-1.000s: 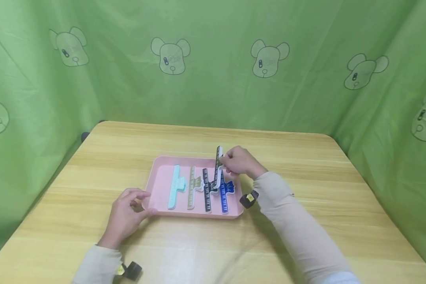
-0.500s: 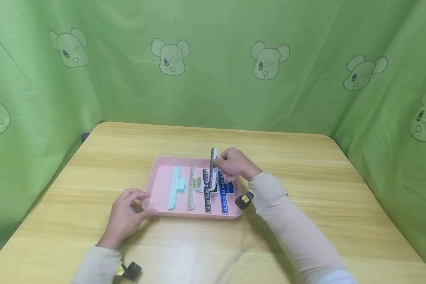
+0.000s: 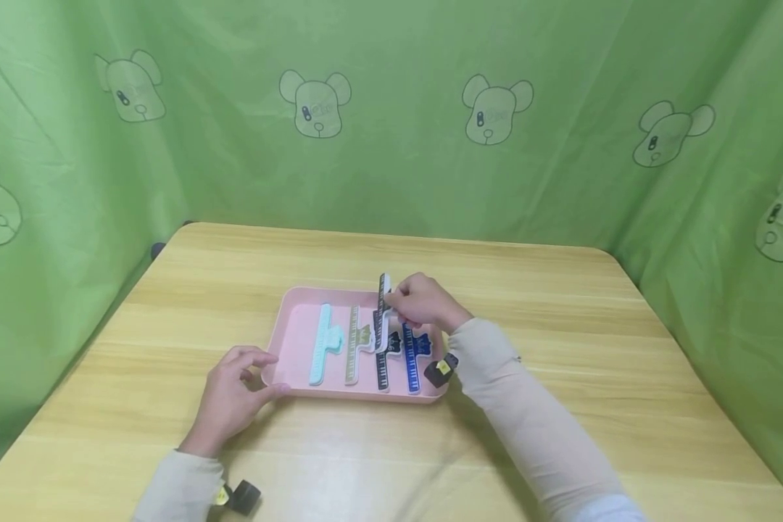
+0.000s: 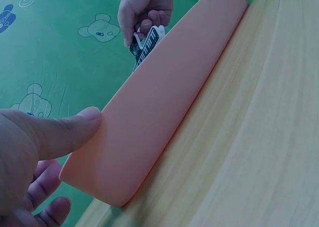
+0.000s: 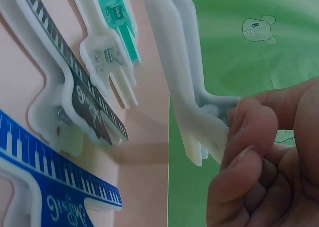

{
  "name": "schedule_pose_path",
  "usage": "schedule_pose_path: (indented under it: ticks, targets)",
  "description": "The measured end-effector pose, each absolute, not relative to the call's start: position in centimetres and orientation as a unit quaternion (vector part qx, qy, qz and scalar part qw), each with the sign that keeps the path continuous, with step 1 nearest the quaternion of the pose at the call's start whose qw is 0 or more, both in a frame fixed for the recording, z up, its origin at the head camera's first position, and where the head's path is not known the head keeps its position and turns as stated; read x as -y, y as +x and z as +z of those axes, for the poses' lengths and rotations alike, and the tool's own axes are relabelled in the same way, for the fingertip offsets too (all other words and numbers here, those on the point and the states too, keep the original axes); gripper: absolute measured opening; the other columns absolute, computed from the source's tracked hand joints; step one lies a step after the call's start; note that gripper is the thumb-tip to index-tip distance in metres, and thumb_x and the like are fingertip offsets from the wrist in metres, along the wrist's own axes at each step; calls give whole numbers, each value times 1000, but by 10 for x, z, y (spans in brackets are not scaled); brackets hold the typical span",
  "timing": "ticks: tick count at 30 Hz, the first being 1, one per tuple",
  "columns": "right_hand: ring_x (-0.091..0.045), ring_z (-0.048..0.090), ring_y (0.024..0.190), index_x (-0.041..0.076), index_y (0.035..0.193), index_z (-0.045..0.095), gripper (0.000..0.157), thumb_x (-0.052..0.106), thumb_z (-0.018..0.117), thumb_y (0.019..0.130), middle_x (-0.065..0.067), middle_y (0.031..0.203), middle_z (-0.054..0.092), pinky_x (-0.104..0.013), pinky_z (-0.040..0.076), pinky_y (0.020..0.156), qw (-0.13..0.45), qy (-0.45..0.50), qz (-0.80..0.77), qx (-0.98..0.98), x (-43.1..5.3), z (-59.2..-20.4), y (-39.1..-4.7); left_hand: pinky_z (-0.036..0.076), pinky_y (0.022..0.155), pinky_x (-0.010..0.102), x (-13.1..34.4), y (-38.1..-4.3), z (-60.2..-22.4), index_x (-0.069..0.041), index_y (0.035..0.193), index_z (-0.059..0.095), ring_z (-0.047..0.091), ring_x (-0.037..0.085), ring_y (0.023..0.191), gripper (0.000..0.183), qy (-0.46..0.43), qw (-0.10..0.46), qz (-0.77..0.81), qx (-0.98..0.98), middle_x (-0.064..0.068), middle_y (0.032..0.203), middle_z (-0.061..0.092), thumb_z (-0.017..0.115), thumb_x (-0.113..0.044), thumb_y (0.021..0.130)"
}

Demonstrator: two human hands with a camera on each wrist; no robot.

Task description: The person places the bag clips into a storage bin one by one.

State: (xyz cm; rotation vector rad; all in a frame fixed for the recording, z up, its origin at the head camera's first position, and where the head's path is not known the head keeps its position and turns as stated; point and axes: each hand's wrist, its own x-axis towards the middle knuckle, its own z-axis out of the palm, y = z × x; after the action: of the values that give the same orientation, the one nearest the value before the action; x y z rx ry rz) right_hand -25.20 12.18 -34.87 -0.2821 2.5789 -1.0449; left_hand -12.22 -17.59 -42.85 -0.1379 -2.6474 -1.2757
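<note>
My left hand [image 3: 231, 399] grips the near left corner of a pink tray [image 3: 287, 341]; in the left wrist view its thumb [image 4: 65, 132] lies against the tray wall. My right hand [image 3: 423, 299] pinches a black-and-white piano-key clip [image 3: 381, 322] by its handle, raised over the tray's far side. Beneath it, partly hidden, lies another black piano-key clip [image 3: 383, 377]. A blue clip [image 3: 412, 370] lies to its right. Leftward are an olive clip [image 3: 351, 355] and a mint clip [image 3: 320, 351]. The right wrist view shows the held clip's white back [image 5: 174, 57].
The tray stands on a wood-grain table [image 3: 528, 275]. A green curtain [image 3: 391, 181] with bear-head drawings hangs behind the table and along both sides. Small black devices [image 3: 244, 498] are strapped at both wrists.
My right hand has carried the held clip leftward, from above the blue clip to over the black one. My left hand and the tray have stayed in place.
</note>
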Motion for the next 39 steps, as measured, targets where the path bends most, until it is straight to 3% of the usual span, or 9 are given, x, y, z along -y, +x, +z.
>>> schedule_pose_path:
  ticks: [3, 10, 15, 23, 29, 35, 39]
  targets:
    - [-13, 48, 48, 8, 68, 56, 36, 27, 56, 98, -12, 65, 62, -31, 50, 60, 174, -103, -372, -906, -119, -349, -252, 53, 73, 34, 176, -122, -428, -5, 107, 70, 59, 23, 83, 45, -48, 100, -431, 896, 11, 114, 60, 88, -16, 68]
    - [-15, 49, 51, 8, 68, 57, 37, 29, 56, 98, -7, 61, 59, -39, 46, 82, 180, -99, -381, -901, -113, -348, -250, 53, 73, 34, 176, -123, -427, -5, 108, 70, 59, 23, 84, 45, -43, 95, -428, 898, 11, 115, 60, 88, -17, 68]
    - [-14, 50, 52, 2, 73, 61, 38, 29, 56, 99, -12, 67, 64, -35, 50, 75, 174, -108, -377, -903, -109, -350, -251, 53, 73, 34, 175, -123, -427, -6, 108, 70, 59, 23, 84, 45, -44, 94, -428, 898, 11, 115, 60, 88, -16, 69]
    - [-13, 51, 51, 3, 70, 58, 36, 25, 57, 98, -10, 65, 62, -28, 52, 58, 183, -106, -400, -892, -103, -353, -250, 52, 74, 33, 175, -122, -429, -5, 108, 70, 58, 22, 83, 44, -47, 92, -431, 896, 10, 114, 59, 88, -16, 69]
    - [-14, 53, 50, -6, 80, 61, 37, 26, 56, 99, -10, 63, 61, -35, 56, 61, 187, -114, -394, -893, -97, -354, -249, 52, 73, 33, 175, -121, -430, -5, 107, 70, 58, 22, 83, 44, -47, 92, -430, 897, 10, 115, 59, 88, -16, 69]
    - [-14, 52, 50, -3, 75, 61, 38, 26, 56, 99, -6, 61, 58, -42, 58, 67, 187, -124, -389, -893, -93, -353, -249, 53, 72, 32, 175, -122, -430, -5, 108, 70, 58, 21, 82, 44, -45, 96, -430, 896, 9, 113, 59, 88, -15, 68]
    - [-13, 51, 50, -3, 77, 61, 38, 27, 56, 99, -8, 64, 60, -34, 56, 61, 187, -130, -382, -896, -91, -353, -250, 53, 72, 32, 174, -122, -429, -4, 107, 70, 58, 20, 81, 44, -47, 102, -429, 896, 9, 113, 59, 88, -14, 68]
